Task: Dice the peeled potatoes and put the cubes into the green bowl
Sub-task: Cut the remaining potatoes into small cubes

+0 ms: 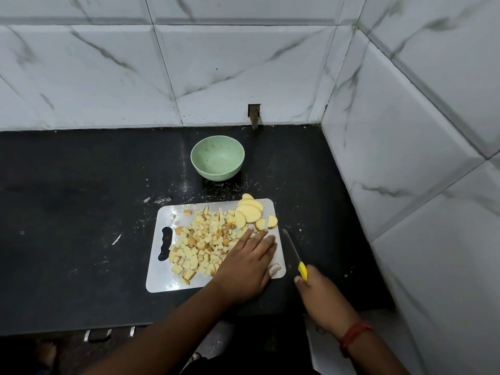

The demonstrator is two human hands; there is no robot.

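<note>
**Operator A:** Which step is in hand?

**Operator B:** Dicing, partly done. A heap of potato cubes (201,243) covers the middle of the cutting board (162,282) at lower centre. Uncut potato slices (250,212) lie at the board's upper right corner. The green bowl (217,161), above the board at centre frame, holds nothing visible.

**Operator A:** State of the hands?

**Operator B:** The left hand (247,266) lies flat on the board, fingers extended and released, touching the right edge of the heap. The right hand (319,296) is clenched around the yellow handle of the knife (293,253); the blade rests just right of the board, pointing up-frame.

**Operator A:** What does the next move call for?

**Operator B:** Probably either dicing the remaining slices or gathering the cubes for transfer. Transfer requires lifting them across the bare black counter (81,185) to the bowl.

**Operator A:** Obstructions?

**Operator B:** None between board and bowl. The tiled wall (405,158) stands close at right, limiting knife-arm clearance.
</note>
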